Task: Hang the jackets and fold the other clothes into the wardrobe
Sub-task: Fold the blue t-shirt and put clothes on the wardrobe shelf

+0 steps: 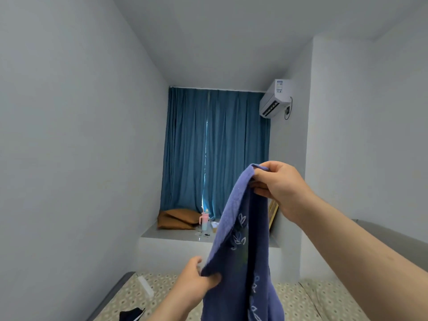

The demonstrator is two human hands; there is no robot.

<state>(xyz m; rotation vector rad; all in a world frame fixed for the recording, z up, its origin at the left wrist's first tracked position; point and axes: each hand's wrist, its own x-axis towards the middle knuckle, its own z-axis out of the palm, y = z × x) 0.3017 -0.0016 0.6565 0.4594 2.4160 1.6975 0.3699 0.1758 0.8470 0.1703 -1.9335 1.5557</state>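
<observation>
Blue garment (240,256) hangs, long axis vertical.
Right hand (280,184) fingers pinch its top; left hand (196,279) fingers grip its side edge. Air conditioner (274,99) label unreadable.

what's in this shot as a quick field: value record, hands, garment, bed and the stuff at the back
garment: blue garment with a pale leaf pattern, held up in the air, hanging loose
right hand: raised, pinches the top edge
left hand: lower, grips a side edge
bed: patterned sheet, black item lying on it
back wall: blue curtain, air conditioner high on the right
ledge: brown pillow, pink cup
wardrobe: not in view
</observation>
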